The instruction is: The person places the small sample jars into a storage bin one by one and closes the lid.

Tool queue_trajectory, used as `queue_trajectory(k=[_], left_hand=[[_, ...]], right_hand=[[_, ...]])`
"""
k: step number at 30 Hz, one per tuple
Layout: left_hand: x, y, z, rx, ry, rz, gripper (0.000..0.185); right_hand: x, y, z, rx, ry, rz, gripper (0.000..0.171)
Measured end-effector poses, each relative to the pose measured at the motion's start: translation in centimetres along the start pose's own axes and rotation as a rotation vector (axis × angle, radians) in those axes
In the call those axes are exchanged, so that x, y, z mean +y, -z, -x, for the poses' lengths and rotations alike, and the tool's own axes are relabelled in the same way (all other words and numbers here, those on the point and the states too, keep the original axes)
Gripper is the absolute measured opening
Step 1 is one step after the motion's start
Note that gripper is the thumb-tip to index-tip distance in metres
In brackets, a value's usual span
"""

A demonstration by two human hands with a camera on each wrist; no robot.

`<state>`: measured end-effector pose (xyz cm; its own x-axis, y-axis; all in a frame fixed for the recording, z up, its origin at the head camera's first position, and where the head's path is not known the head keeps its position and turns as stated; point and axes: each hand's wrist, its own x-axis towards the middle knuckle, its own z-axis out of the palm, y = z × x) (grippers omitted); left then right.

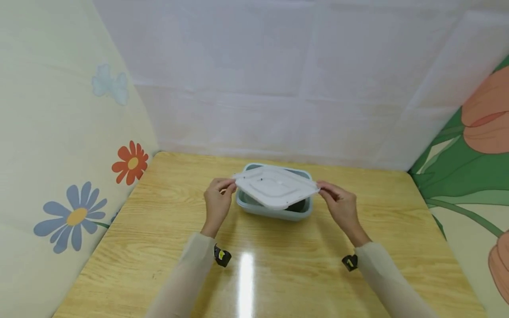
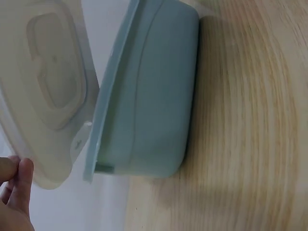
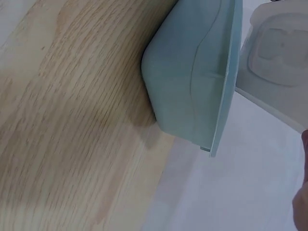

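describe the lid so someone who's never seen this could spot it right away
On the wooden table, near the back wall, sits a pale blue-green box. The lid is the flat, whitish rounded rectangle above it, tilted and skewed, pinched at its ends by the left hand and right hand.

A white rectangular lid (image 1: 275, 187) sits tilted and askew above the box. The pale blue-green box (image 1: 273, 207) stands upright on the desk (image 1: 167, 247).
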<state>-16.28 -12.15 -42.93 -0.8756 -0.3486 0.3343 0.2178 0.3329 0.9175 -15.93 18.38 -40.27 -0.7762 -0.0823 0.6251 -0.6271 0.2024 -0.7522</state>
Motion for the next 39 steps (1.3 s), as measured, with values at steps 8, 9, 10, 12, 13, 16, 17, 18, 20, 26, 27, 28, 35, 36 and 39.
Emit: queue_trajectory(k=[8, 9, 10, 12, 13, 16, 17, 18, 20, 26, 27, 28, 35, 36, 39], left_hand=[[-0.6, 0.0, -0.2, 0.006, -0.014, -0.066, 0.020], [-0.6, 0.0, -0.3, 0.004, -0.010, -0.070, 0.020], [-0.6, 0.0, -0.3, 0.004, -0.006, -0.073, 0.021], [-0.7, 0.0, -0.4, -0.001, 0.007, -0.072, 0.022], [-0.8, 0.0, -0.5, -0.002, 0.011, -0.069, 0.022], [-0.9, 0.0, -0.6, -0.007, 0.025, -0.054, 0.023], [-1.0, -0.1, -0.6, -0.009, 0.031, -0.046, 0.023], [-1.0, -0.1, -0.6, -0.010, 0.035, -0.038, 0.023], [-1.1, -0.2, -0.7, -0.011, 0.038, -0.024, 0.024], [-1.3, -0.2, -0.7, -0.024, 0.024, 0.024, 0.026], [-1.4, -0.2, -0.7, -0.028, 0.025, 0.031, 0.026], [-1.5, -0.2, -0.8, -0.030, 0.026, 0.039, 0.026], [-1.5, -0.1, -1.0, -0.004, -0.003, 0.066, 0.023], [-1.4, -0.1, -1.1, 0.005, -0.016, 0.067, 0.023], [-1.3, -0.1, -1.3, 0.032, -0.052, 0.073, 0.021]], right_hand=[[1.1, 0.2, 0.0, -0.002, 0.019, -0.042, 0.017], [1.2, 0.2, 0.0, 0.000, 0.013, -0.053, 0.016], [1.3, 0.2, 0.0, 0.000, 0.009, -0.060, 0.016], [1.5, 0.3, 0.0, 0.001, 0.000, -0.073, 0.015], [1.5, 0.3, 0.0, 0.003, -0.007, -0.078, 0.015], [1.9, 0.4, 0.1, 0.009, -0.027, -0.088, 0.015], [2.3, 0.4, 0.1, 0.013, -0.029, -0.099, 0.015], [2.7, 0.4, 0.2, 0.016, -0.036, -0.104, 0.014], [3.5, 0.5, 0.3, 0.014, -0.041, -0.110, 0.015], [4.8, 0.5, 0.5, 0.022, -0.046, -0.128, 0.015], [4.7, 0.5, 0.5, 0.025, -0.049, -0.137, 0.015], [4.5, 0.5, 0.4, 0.024, -0.047, -0.140, 0.015], [2.8, 0.4, 0.1, 0.037, -0.057, -0.165, 0.013], [2.9, 0.4, 0.0, 0.040, -0.062, -0.171, 0.013], [3.7, 0.4, 0.0, 0.044, -0.089, -0.197, 0.014]])
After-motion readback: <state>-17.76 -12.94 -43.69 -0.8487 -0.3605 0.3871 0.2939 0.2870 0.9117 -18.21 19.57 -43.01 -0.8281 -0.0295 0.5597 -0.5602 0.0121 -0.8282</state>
